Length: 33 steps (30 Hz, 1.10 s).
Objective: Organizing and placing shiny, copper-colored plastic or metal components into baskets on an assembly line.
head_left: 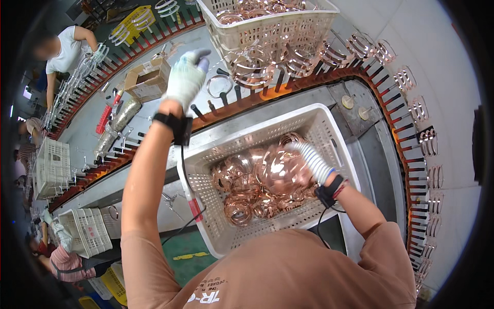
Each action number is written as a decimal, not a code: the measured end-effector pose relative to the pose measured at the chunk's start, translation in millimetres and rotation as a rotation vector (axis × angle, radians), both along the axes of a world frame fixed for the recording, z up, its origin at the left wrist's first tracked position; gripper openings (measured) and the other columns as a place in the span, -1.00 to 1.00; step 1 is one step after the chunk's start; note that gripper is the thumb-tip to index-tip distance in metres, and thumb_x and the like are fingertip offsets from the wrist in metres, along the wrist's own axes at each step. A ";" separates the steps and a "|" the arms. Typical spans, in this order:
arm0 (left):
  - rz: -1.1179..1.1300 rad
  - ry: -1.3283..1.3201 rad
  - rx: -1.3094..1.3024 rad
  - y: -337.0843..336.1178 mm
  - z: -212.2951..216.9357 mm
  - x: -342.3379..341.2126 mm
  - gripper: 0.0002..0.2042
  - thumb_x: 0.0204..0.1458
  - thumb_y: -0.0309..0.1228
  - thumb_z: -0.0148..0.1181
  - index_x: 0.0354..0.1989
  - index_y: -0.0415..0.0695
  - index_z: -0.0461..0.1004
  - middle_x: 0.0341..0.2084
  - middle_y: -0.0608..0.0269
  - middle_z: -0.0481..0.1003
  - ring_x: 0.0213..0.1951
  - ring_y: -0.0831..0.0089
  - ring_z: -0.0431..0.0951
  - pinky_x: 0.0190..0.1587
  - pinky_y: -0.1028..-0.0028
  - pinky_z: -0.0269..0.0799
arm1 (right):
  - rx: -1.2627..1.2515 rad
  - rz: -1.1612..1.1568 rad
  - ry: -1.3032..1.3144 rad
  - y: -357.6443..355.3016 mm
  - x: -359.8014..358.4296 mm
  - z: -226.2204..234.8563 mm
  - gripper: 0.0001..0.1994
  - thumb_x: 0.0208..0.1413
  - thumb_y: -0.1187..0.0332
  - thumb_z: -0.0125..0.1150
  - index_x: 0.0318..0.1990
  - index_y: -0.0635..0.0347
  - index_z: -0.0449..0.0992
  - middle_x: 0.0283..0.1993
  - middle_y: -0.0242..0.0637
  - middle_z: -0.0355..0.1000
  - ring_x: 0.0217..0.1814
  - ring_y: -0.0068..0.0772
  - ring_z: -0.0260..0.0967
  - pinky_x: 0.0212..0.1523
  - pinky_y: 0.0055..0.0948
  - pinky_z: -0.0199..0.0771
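Coppery rings (278,172) beneath right hand (312,160).

I have open air over the lower basket (200,185)'s central copper rings (272,175); a cable (182,165) hangs by its left rim; beyond its far rim, pegs (224,98) and a crate (272,33) block me.

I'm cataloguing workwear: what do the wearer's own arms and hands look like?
The left hand wears a whitish knitted glove with a purplish fingertip; the right hand wears a white striped glove. Each wrist has a black strap with a dark cable; a red band also shows on the right. The sleeves are short and brown.
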<state>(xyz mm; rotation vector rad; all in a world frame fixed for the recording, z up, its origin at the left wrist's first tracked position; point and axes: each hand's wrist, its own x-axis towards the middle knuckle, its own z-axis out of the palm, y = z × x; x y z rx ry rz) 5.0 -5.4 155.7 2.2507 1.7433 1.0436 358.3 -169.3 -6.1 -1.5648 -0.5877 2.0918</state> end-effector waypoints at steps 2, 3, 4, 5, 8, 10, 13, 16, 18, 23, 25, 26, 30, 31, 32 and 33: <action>0.058 0.216 -0.201 45.6 4.6 -30.7 -0.66 0.24 -0.22 0.07 0.05 -0.13 0.57 -0.07 0.00 0.60 0.02 0.13 0.58 0.10 0.29 0.43 | 0.921 0.987 -0.775 -8.6 -27.2 -7.5 -0.58 0.02 0.47 0.19 0.11 0.24 0.50 0.05 0.17 0.49 -0.04 0.05 0.56 0.01 -0.08 0.56; 0.071 0.303 -0.300 64.7 10.6 -32.3 -0.63 0.25 -0.18 0.06 0.07 -0.14 0.55 -0.05 0.02 0.60 0.02 0.16 0.59 0.10 0.29 0.42 | 0.950 0.985 -0.616 -16.6 -27.6 -18.7 -0.41 -0.01 0.41 0.29 0.26 0.20 0.40 0.19 0.11 0.43 0.19 0.05 0.45 0.19 -0.11 0.46; 0.061 0.307 -0.295 75.7 15.7 -25.6 -0.63 0.25 -0.18 0.06 0.07 -0.14 0.55 -0.05 0.02 0.60 0.02 0.16 0.59 0.10 0.29 0.42 | 0.940 1.037 -0.633 -18.6 -23.5 -17.7 -0.34 -0.03 0.38 0.34 0.32 0.18 0.34 0.27 0.08 0.36 0.28 0.05 0.36 0.27 -0.13 0.38; -0.052 0.269 -0.355 82.5 26.4 -19.1 -0.57 0.23 -0.08 0.07 0.05 -0.16 0.56 -0.02 -0.02 0.59 0.00 0.12 0.59 0.07 0.27 0.46 | 0.934 1.092 -0.644 -17.2 -23.9 -4.4 -0.26 -0.04 0.34 0.38 0.37 0.15 0.28 0.35 0.05 0.29 0.37 0.05 0.28 0.35 -0.15 0.30; -0.111 0.219 -0.663 89.5 55.1 8.2 -0.43 0.16 0.11 0.11 0.02 -0.20 0.58 -0.09 -0.04 0.60 -0.07 0.14 0.61 -0.01 0.27 0.53 | 0.912 0.907 -0.560 3.9 -19.6 37.1 -0.20 -0.02 0.22 0.43 0.40 0.18 0.21 0.42 0.02 0.21 0.42 -0.01 0.23 0.37 -0.17 0.28; -0.098 0.176 -0.977 87.4 56.5 11.4 -0.30 0.02 0.29 0.19 -0.14 -0.25 0.62 -0.36 0.11 0.62 -0.26 0.36 0.62 -0.20 0.36 0.58 | 0.864 0.319 -0.211 33.5 -42.1 71.5 -0.23 0.04 0.13 0.42 0.38 0.19 0.25 0.39 -0.01 0.26 0.36 -0.09 0.31 0.32 -0.24 0.35; -0.138 0.206 -1.148 78.1 24.5 -13.9 -0.57 0.12 0.03 0.26 -0.25 -0.17 0.61 -0.48 0.30 0.55 -0.47 0.45 0.54 -0.47 0.44 0.49 | 0.625 0.081 0.206 88.2 -80.5 137.1 -0.23 0.14 -0.06 0.33 0.37 0.21 0.25 0.32 0.02 0.30 0.24 -0.06 0.40 0.22 -0.20 0.46; -0.058 0.178 -1.150 53.2 15.1 -22.2 -0.79 0.08 -0.26 0.26 -0.25 -0.14 0.62 -0.54 0.38 0.52 -0.52 0.53 0.48 -0.50 0.46 0.39 | 0.413 -0.064 0.167 121.2 -73.7 114.8 -0.15 0.13 -0.20 0.28 0.39 0.20 0.20 0.28 0.11 0.30 0.21 0.04 0.42 0.13 -0.04 0.53; -0.031 0.279 -0.939 36.9 9.2 -33.4 -0.75 0.03 -0.30 0.28 -0.19 -0.18 0.60 -0.52 0.25 0.55 -0.48 0.41 0.52 -0.40 0.36 0.45 | 0.365 -0.209 0.198 133.3 -71.1 106.2 0.01 0.02 -0.35 0.28 0.39 0.28 0.14 0.25 0.21 0.30 0.13 0.08 0.47 0.02 0.00 0.60; 0.157 0.220 -0.418 -39.9 -6.3 -38.7 -0.65 0.01 -0.30 0.25 -0.08 -0.25 0.53 -0.34 -0.10 0.59 -0.25 0.09 0.60 -0.11 0.24 0.46 | 0.379 -0.063 -0.111 155.2 -57.3 141.2 0.04 -0.02 -0.49 0.14 0.23 0.45 0.31 -0.10 0.17 0.53 -0.18 0.00 0.60 -0.21 -0.13 0.69; 0.293 0.068 -0.410 -72.4 -14.5 -41.1 -0.68 0.03 -0.27 0.18 -0.08 -0.16 0.55 -0.23 -0.14 0.59 -0.11 -0.06 0.58 -0.02 0.15 0.45 | 0.514 0.101 -0.414 165.4 -66.6 153.7 0.01 0.02 -0.51 0.05 0.21 0.42 0.39 -0.14 0.12 0.55 -0.18 -0.07 0.61 -0.23 -0.20 0.68; 0.339 -0.006 -0.384 -80.6 -15.1 -38.4 -0.64 0.02 -0.27 0.21 -0.04 -0.20 0.53 -0.26 -0.11 0.59 -0.16 0.02 0.59 -0.05 0.19 0.45 | 0.592 0.269 -0.579 174.4 -72.9 160.4 -0.04 0.06 -0.48 0.02 0.17 0.40 0.45 -0.08 0.10 0.55 -0.19 -0.04 0.61 -0.22 -0.14 0.66; 0.373 -0.544 -0.472 -103.2 -11.0 -42.4 -0.68 0.05 -0.28 0.26 -0.11 -0.25 0.53 -0.36 0.08 0.58 -0.28 0.28 0.60 -0.15 0.35 0.50 | 0.665 0.443 -0.476 211.3 -113.7 147.8 -0.21 0.08 -0.33 0.13 0.14 0.29 0.53 0.11 0.02 0.50 0.10 -0.13 0.49 0.04 -0.16 0.46; 0.343 -0.935 -0.584 -111.5 -13.4 -57.4 -0.71 0.06 -0.28 0.27 -0.16 -0.23 0.54 -0.40 0.14 0.57 -0.33 0.35 0.59 -0.20 0.40 0.51 | 0.638 0.492 -0.417 206.2 -127.4 159.0 -0.38 0.11 -0.20 0.18 0.01 0.21 0.60 -0.02 -0.06 0.57 0.02 -0.17 0.53 -0.04 -0.20 0.49; 0.278 -1.054 -0.535 -110.5 -16.4 -69.3 -0.80 0.10 -0.28 0.27 -0.23 -0.13 0.53 -0.48 0.29 0.52 -0.48 0.47 0.51 -0.33 0.52 0.49 | 0.706 0.543 -0.427 218.0 -131.1 154.0 -0.47 0.10 -0.10 0.20 -0.04 0.20 0.61 -0.08 -0.04 0.59 -0.01 -0.13 0.55 -0.05 -0.19 0.50; 0.321 -1.301 -0.538 -101.6 -20.3 -75.8 -0.86 0.11 -0.29 0.27 -0.28 -0.06 0.53 -0.51 0.37 0.49 -0.57 0.47 0.44 -0.41 0.52 0.44 | 0.775 0.592 -0.436 228.3 -135.5 148.3 -0.56 0.09 -0.01 0.22 -0.10 0.19 0.63 -0.14 -0.02 0.61 -0.04 -0.08 0.57 -0.07 -0.18 0.50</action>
